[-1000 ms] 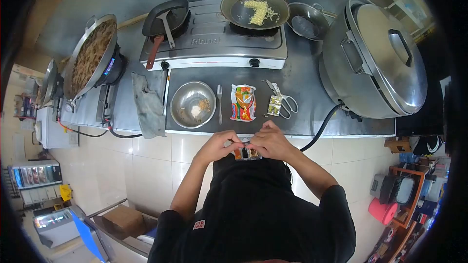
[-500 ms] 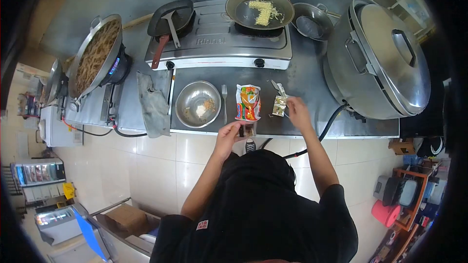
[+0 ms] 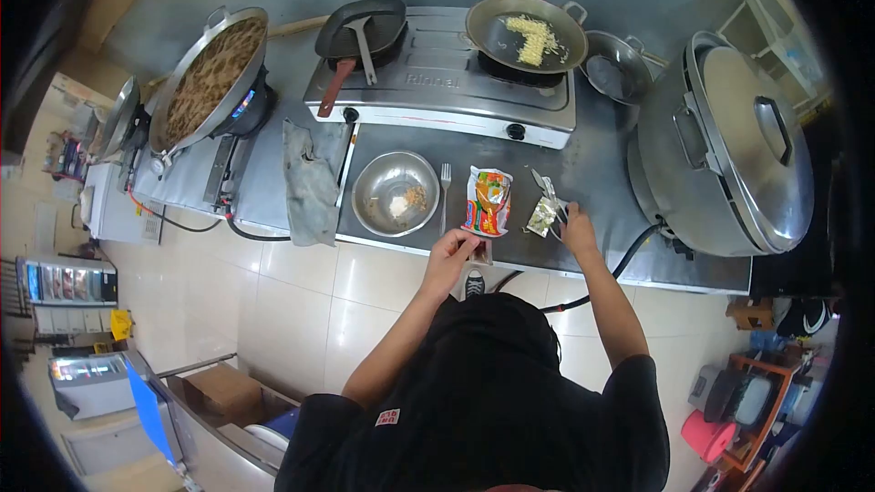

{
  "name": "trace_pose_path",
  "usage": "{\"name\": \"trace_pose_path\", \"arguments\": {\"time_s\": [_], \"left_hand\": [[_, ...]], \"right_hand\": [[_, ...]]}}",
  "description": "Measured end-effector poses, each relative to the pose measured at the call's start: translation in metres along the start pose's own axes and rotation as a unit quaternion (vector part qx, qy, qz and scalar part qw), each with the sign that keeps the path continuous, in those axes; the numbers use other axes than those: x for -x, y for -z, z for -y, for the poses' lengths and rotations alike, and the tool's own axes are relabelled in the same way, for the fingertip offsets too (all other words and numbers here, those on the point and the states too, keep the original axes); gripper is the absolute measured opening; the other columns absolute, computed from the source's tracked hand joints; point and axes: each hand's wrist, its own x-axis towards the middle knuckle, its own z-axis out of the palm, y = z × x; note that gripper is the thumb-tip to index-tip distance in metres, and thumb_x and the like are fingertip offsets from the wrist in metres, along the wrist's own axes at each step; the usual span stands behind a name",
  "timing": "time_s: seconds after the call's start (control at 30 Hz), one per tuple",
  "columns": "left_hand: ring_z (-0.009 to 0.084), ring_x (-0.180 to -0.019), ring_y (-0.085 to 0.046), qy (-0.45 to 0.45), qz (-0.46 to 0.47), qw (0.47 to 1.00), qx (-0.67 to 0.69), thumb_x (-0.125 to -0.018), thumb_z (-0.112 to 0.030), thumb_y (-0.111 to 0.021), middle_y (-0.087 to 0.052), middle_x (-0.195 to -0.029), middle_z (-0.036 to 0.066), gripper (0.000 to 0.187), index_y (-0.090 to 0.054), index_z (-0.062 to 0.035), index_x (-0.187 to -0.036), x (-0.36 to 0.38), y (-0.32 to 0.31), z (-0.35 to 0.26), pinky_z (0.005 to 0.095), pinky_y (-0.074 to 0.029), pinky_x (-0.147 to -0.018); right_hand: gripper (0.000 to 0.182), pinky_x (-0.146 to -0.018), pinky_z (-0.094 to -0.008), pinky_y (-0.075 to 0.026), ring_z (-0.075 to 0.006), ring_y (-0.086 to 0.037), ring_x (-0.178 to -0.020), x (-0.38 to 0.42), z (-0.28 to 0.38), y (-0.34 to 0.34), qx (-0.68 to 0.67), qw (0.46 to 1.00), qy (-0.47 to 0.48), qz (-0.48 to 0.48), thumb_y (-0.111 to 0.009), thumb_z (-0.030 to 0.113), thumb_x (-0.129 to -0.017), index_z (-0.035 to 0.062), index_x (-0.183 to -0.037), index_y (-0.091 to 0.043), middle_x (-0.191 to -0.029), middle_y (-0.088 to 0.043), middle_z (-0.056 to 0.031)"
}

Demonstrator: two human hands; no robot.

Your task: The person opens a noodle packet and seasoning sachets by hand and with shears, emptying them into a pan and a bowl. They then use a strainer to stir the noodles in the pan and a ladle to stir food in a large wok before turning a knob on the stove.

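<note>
My left hand is closed on a small clear sachet with dark contents, at the counter's front edge. Just beyond it lies a red, orange and white instant noodle packet. On the right, the fingers of my right hand are closed around the handle end of what look like scissors, their blades pointing away from me. A silver-gold foil sachet rests beside them. To the left are a fork and a steel bowl holding white powder and brownish bits.
A two-burner stove carries a square pan with a spatula and a wok with noodles. A large lidded pot stands right, near a small pan. Far left is a full wok; a grey cloth overhangs the edge.
My right hand has shifted from beside the foil sachet onto the scissors' handle. My left hand keeps its sachet, now slightly lower. The whole view has shifted, moving the counter items rightward.
</note>
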Motion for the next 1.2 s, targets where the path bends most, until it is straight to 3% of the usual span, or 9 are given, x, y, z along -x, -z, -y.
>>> {"name": "trace_pose_path", "arguments": {"time_s": [0.2,0.33,0.43,0.6,0.77,0.87,0.97,1.1,1.2], "left_hand": [[0.0187,-0.085,-0.06,0.078,-0.029,0.944,0.319,-0.096,-0.017,-0.053,-0.063,-0.087,0.008,0.016,-0.058,-0.0042,-0.103,0.007,0.01,-0.012,0.0314,-0.049,-0.079],[0.0148,-0.081,-0.06,0.099,0.045,0.959,0.263,-0.095,-0.018,-0.055,-0.063,-0.084,0.006,0.017,-0.06,-0.0038,-0.101,0.012,0.017,-0.002,0.0278,-0.048,-0.074],[0.0103,-0.078,-0.059,0.076,0.038,0.987,0.133,-0.094,-0.019,-0.058,-0.063,-0.082,0.003,0.017,-0.062,-0.0036,-0.099,0.007,0.016,0.001,0.0246,-0.046,-0.071],[0.0059,-0.075,-0.058,-0.06,0.005,0.998,0.021,-0.092,-0.015,-0.062,-0.064,-0.08,0.001,0.012,-0.062,-0.0025,-0.093,-0.001,-0.004,-0.023,0.0232,-0.047,-0.066],[0.0053,-0.071,-0.059,-0.098,-0.004,0.994,-0.047,-0.089,-0.011,-0.064,-0.066,-0.083,0.002,0.01,-0.064,-0.0013,-0.09,-0.011,0.004,-0.059,0.0216,-0.048,-0.063],[0.0055,-0.072,-0.06,-0.129,-0.032,0.984,-0.116,-0.088,-0.011,-0.065,-0.067,-0.084,0.003,0.011,-0.067,-0.0004,-0.092,-0.003,0.016,-0.085,0.0218,-0.049,-0.063],[0.0051,-0.071,-0.059,-0.147,-0.012,0.988,-0.049,-0.088,-0.011,-0.066,-0.067,-0.082,0.001,0.012,-0.067,-0.001,-0.095,-0.002,0.026,-0.09,0.0209,-0.047,-0.061],[0.0047,-0.07,-0.059,-0.081,-0.019,0.978,-0.192,-0.085,-0.009,-0.069,-0.067,-0.08,0.002,0.009,-0.065,-0.0016,-0.085,0.012,0.043,-0.124,0.0209,-0.046,-0.059],[0.0062,-0.068,-0.061,-0.091,0.002,0.982,-0.166,-0.083,-0.007,-0.071,-0.067,-0.077,0.003,0.009,-0.064,-0.0021,-0.081,0.02,0.054,-0.139,0.022,-0.047,-0.06]], "right_hand": [[0.032,-0.078,-0.0481,-0.05,-0.0415,-0.061,-0.09,-0.005,-0.014,0.023,0.063,0.998,-0.017,-0.027,-0.064,0.001,-0.075,-0.0009,-0.103,-0.049,-0.1,-0.061,-0.0252],[0.04,-0.074,-0.0502,-0.047,-0.0439,-0.061,-0.085,0.005,-0.02,0.055,0.059,0.988,0.03,-0.14,-0.061,-0.002,-0.076,0.0007,-0.111,-0.043,-0.096,-0.061,-0.0257],[0.043,-0.065,-0.0421,-0.047,-0.0318,-0.063,-0.074,0.02,0.016,0.09,-0.031,0.983,-0.027,-0.179,-0.063,-0.001,-0.079,0.0061,-0.115,-0.041,-0.086,-0.062,-0.0172],[0.042,-0.057,-0.0229,-0.041,-0.0048,-0.05,-0.067,0.04,0.117,0.091,-0.424,0.904,0.052,0.009,-0.069,0.007,-0.083,0.0102,-0.117,-0.044,-0.076,-0.055,0.0011],[0.046,-0.065,-0.0237,-0.046,-0.0086,-0.056,-0.076,0.046,0.206,0.078,-0.59,0.779,0.154,0.146,-0.07,-0.006,-0.078,0.0078,-0.114,-0.045,-0.085,-0.057,-0.0018],[0.044,-0.069,-0.0238,-0.047,-0.0098,-0.057,-0.081,0.036,0.225,0.083,-0.585,0.775,0.166,0.172,-0.068,-0.01,-0.077,0.0069,-0.108,-0.044,-0.089,-0.057,-0.0038],[0.041,-0.069,-0.0235,-0.047,-0.01,-0.057,-0.08,0.03,0.238,0.092,-0.552,0.788,0.202,0.184,-0.067,-0.011,-0.077,0.0067,-0.105,-0.043,-0.088,-0.057,-0.0044],[0.037,-0.067,-0.0232,-0.047,-0.0094,-0.057,-0.079,0.029,0.25,0.103,-0.552,0.779,0.232,0.185,-0.065,-0.012,-0.078,0.0065,-0.101,-0.043,-0.087,-0.057,-0.0043],[0.033,-0.065,-0.023,-0.047,-0.0088,-0.056,-0.078,0.032,0.255,0.112,-0.539,0.788,0.234,0.185,-0.065,-0.011,-0.079,0.0066,-0.097,-0.044,-0.086,-0.057,-0.004]]}}
